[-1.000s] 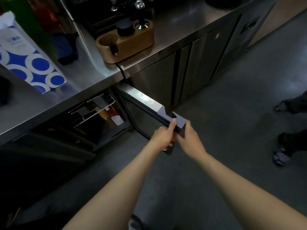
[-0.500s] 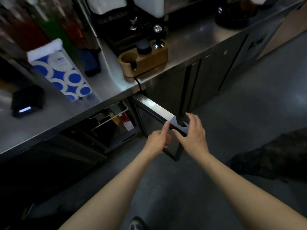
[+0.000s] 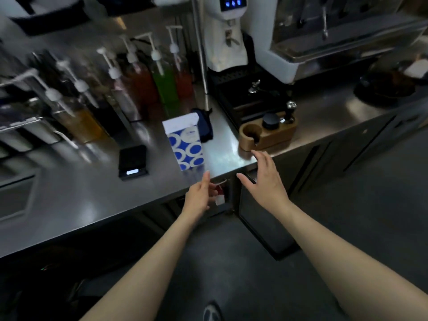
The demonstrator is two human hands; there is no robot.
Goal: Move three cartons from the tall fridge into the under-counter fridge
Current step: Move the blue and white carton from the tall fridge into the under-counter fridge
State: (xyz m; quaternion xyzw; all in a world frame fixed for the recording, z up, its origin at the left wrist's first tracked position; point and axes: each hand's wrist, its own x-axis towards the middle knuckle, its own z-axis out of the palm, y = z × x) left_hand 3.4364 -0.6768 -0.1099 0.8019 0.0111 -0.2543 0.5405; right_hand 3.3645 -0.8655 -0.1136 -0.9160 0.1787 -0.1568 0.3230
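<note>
A blue-and-white carton [image 3: 186,142] stands upright on the steel counter [image 3: 92,195], close to its front edge. Below the counter the under-counter fridge door [image 3: 261,218] hangs open toward me, and a red-and-white item [image 3: 220,195] shows in the dark opening. My left hand [image 3: 199,195] is open, raised in front of the counter edge just below the carton. My right hand [image 3: 264,181] is open with fingers spread, above the door's top edge and a little right of the carton. Neither hand touches anything.
A wooden tamping station [image 3: 268,134] with a tamper sits right of the carton. A black scale [image 3: 132,161] lies to its left. Pump syrup bottles [image 3: 139,89] line the back, beside a white grinder [image 3: 228,33] and an espresso machine [image 3: 335,38]. My shoe [image 3: 212,313] shows on the grey floor.
Both hands let go of the fridge door's edge and rose toward the counter, fingers spreading. My view lifted from the floor and door up to the counter.
</note>
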